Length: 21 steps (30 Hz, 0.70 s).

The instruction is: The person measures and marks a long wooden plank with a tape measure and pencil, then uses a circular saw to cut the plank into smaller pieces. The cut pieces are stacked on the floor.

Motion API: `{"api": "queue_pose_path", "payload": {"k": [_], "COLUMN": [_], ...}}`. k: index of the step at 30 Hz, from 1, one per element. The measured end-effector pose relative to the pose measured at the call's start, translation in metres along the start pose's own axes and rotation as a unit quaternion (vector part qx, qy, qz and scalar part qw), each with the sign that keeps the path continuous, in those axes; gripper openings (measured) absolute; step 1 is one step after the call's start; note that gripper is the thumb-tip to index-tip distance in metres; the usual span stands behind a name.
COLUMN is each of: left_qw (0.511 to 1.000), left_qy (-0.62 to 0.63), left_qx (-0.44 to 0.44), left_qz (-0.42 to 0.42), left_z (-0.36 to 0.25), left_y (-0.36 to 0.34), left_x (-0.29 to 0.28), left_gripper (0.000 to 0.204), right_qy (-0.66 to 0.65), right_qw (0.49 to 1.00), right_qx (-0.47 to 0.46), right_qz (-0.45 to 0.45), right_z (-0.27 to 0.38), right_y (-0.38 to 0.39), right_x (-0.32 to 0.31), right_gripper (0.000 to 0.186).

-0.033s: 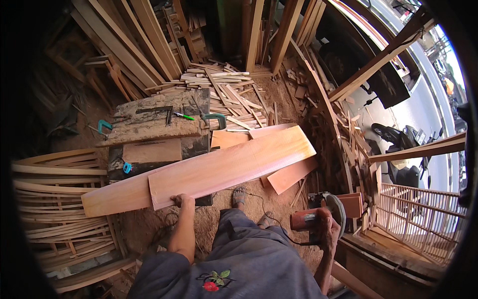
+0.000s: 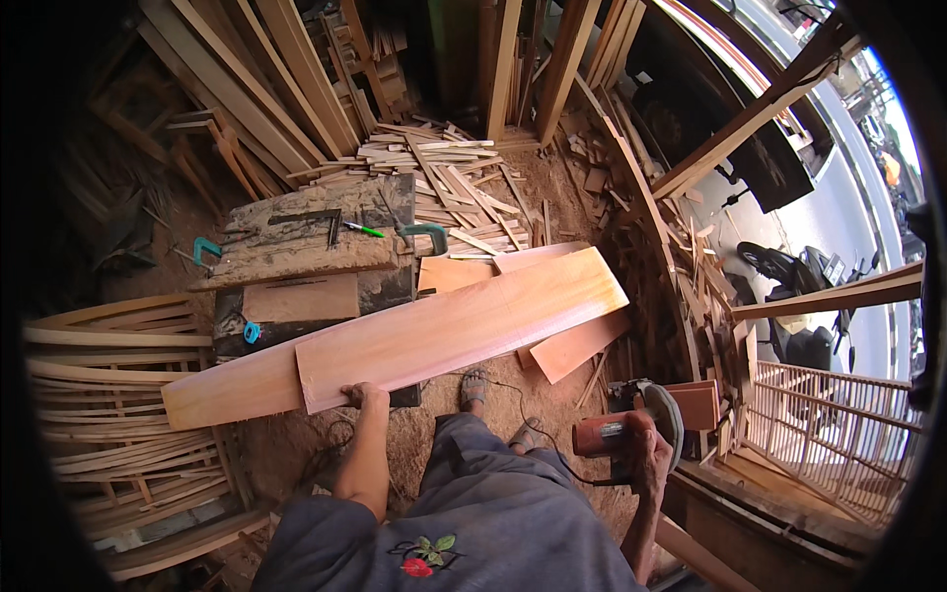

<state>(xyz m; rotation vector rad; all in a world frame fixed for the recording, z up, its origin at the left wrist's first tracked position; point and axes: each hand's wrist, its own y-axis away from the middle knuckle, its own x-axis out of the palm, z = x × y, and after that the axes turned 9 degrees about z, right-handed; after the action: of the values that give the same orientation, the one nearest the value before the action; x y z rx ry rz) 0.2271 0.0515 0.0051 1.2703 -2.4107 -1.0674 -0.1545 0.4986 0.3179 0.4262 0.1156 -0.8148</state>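
Observation:
My left hand [image 2: 366, 395] is closed on the near edge of a wide, pale pinkish board [image 2: 454, 331], its thumb side against the wood. That board lies slantwise over a second long board [image 2: 222, 390], whose end sticks out to the left. Out to the right, my right hand [image 2: 648, 449] grips the handle of a red corded circular saw [image 2: 604, 435] and holds it off to the side, apart from the boards. The saw's underside and blade cannot be made out. A smaller reddish board [image 2: 580, 347] shows beneath the wide board's right end.
Behind the boards stands a worn bench [image 2: 306, 232] with green clamps [image 2: 424, 237], a dark square [image 2: 314, 221], a green pen [image 2: 365, 230] and a blue tape measure [image 2: 252, 332]. Slatted frames [image 2: 118, 395] stack at left. A power cord [image 2: 523, 400] trails by my feet. Sticks [image 2: 464, 187] heap beyond.
The wide board has slid a touch to the right under my left hand. The saw has barely moved.

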Motion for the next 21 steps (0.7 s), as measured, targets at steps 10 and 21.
{"api": "queue_pose_path", "payload": {"k": [10,21], "left_qw": [0.92,0.572], "left_qy": [-0.265,-0.726], "left_qx": [-0.211,0.371], "left_qz": [0.198,0.087], "left_z": [0.044,0.021], "left_y": [0.046,0.09], "left_x": [0.015,0.105], "left_gripper": [0.066,0.109], "right_qy": [0.033,-0.053], "right_qw": [0.996,0.983], "right_qx": [0.069,0.104], "right_qz": [0.051,0.144], "right_z": [-0.033,-0.031], "right_y": [-0.03,-0.075], "right_x": [0.014,0.054], "right_gripper": [0.056,0.057]}}
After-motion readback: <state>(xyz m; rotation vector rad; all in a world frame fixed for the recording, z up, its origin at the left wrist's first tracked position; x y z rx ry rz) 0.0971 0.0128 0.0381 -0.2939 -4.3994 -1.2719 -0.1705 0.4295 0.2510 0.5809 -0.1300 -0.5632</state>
